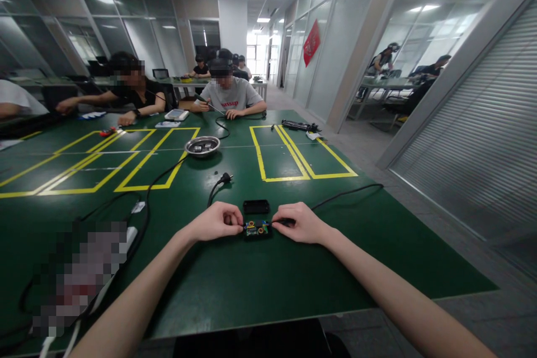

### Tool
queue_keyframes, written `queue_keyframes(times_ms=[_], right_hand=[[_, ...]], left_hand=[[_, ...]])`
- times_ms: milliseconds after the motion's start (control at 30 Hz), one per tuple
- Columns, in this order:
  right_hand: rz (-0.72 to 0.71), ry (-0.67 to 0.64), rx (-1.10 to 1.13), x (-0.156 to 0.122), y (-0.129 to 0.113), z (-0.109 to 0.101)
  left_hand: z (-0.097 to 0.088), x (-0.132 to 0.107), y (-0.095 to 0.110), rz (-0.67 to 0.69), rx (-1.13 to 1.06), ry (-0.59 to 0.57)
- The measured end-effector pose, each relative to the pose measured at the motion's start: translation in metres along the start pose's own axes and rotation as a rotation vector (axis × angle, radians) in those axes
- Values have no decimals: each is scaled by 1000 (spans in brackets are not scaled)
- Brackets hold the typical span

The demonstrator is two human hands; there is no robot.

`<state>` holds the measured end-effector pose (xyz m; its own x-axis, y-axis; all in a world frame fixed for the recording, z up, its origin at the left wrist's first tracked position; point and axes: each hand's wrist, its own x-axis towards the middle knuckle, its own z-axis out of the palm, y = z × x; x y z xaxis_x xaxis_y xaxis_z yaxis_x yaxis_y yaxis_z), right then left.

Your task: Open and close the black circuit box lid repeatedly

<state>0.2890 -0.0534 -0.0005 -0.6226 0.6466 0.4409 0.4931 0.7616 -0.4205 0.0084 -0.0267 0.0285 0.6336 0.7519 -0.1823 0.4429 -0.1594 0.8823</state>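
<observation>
In front of me on the green table lies a small open black case (258,236) with a circuit board (257,228) inside, bearing ring-shaped coils and coloured parts. My left hand (220,220) is closed in a pinch at the case's left end; what its fingertips hold is hidden. My right hand (300,222) pinches a black cable (287,222) at the right end, and the cable (348,194) trails off to the right. Just beyond the case sits a black cover (256,206), hollow side up. A cord with a power plug (227,178) runs behind my left hand.
A metal bowl (202,146) with metal parts stands farther back. Yellow tape rectangles (285,179) mark the table (260,291). A blurred-out power strip (86,274) and cords lie at left. Across the table, a person (235,98) holds a screwdriver; another person (145,95) sits left.
</observation>
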Motion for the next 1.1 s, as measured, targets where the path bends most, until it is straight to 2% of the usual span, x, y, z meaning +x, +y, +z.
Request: queue_keyframes(times_ms=[133,333,600,733,833,967,1100], right_hand=[[-6,-47,-29,0,-2,-1],[28,-77,-81,1,-4,-2],[5,-76,-62,-1,-7,-1],[23,-120,-65,0,-8,1],[64,-140,-95,0,-6,2],[118,-120,-168,1,-1,1],[159,-77,-179,2,3,3]], left_hand=[[0,1,-2,9,4,-14],[3,1,-4,36,46,40],[3,0,-4,5,49,-45],[2,0,-2,-2,63,-75],[3,1,-3,23,63,-28],[7,3,-8,43,146,99],[7,3,-10,90,213,113]])
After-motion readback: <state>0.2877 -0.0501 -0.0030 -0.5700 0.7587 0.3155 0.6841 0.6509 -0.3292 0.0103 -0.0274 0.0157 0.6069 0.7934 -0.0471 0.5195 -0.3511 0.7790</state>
